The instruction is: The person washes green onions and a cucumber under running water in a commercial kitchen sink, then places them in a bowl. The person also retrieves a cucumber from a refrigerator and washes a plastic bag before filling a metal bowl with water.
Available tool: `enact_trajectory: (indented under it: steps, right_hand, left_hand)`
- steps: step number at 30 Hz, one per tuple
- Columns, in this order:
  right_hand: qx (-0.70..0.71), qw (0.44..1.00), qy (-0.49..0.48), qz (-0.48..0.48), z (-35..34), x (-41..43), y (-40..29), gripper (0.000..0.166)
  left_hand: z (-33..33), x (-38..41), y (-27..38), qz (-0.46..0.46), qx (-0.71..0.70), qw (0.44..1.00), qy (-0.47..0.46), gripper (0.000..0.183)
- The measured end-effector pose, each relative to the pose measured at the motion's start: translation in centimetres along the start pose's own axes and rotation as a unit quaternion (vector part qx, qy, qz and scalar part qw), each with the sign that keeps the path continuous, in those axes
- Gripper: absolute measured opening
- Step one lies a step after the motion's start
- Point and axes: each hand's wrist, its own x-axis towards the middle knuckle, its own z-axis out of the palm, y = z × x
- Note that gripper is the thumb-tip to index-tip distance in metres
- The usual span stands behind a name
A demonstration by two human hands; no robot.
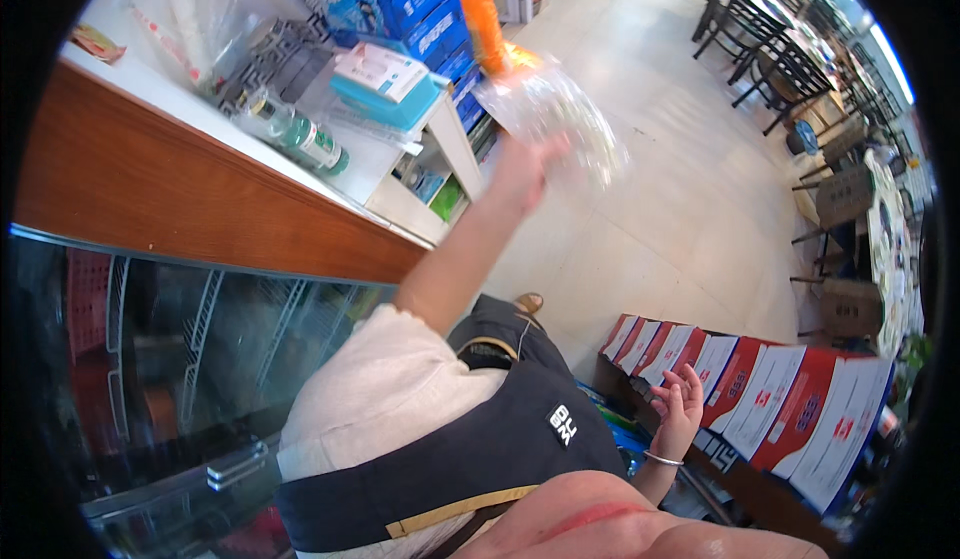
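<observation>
My left hand [529, 169] is stretched forward, gripping a clear plastic package [559, 113] with shiny, blurred contents. An orange plastic wrapper [480, 15] shows directly beyond the package; motion blur hides whether the two are joined. My right hand [681, 405], with a bangle [664, 458] at the wrist, is raised with its fingers loosely spread and holds nothing. It appears beside a row of red and white cartons [776, 401]; contact with them cannot be told.
Left of my arm, a white counter [360, 176] bears a green-labelled bottle [319, 146] and a blue box [382, 94]. Blue cartons [431, 15] are stacked behind. Below the counter's wooden front is a glass-doored display fridge [225, 356]. Dark chairs [795, 64] and set tables line the tiled floor [675, 206].
</observation>
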Motion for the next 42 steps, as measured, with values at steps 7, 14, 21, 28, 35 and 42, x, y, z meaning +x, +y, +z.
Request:
enact_trajectory:
  steps: [7, 14, 21, 28, 35, 42]
  right_hand:
    - [-0.013, 1.0, -0.018, -0.005, 3.3, 6.4, -3.3, 0.036]
    - [-0.068, 0.995, -0.067, 0.023, 6.1, 9.7, -3.8, 0.035]
    - [-0.085, 0.996, -0.007, 0.04, 5.3, 9.6, -2.8, 0.035]
    - [-0.129, 0.989, 0.057, 0.041, 6.9, 3.9, 1.9, 0.028]
    - [-0.178, 0.943, 0.28, 0.021, 2.8, -11.9, 9.1, 0.027]
    - [-0.164, 0.882, 0.392, 0.2, 5.7, -37.1, 27.5, 0.054]
  left_hand:
    - [-10.6, 12.1, 16.8, 0.324, 0.037, 0.93, 0.171, 0.048]
    - [-20.6, 14.9, 14.6, 0.122, 0.604, 0.522, 0.59, 0.074]
    - [-12.3, 13.1, 6.5, 0.532, 0.578, 0.504, 0.359, 0.065]
    - [1.9, 5.1, -15.4, -0.019, 0.505, 0.714, -0.484, 0.049]
    - [7.3, -9.7, -18.8, -0.027, 0.577, 0.221, -0.786, 0.06]
    - [5.4, -31.1, -22.2, 0.104, 0.464, 0.042, -0.879, 0.058]
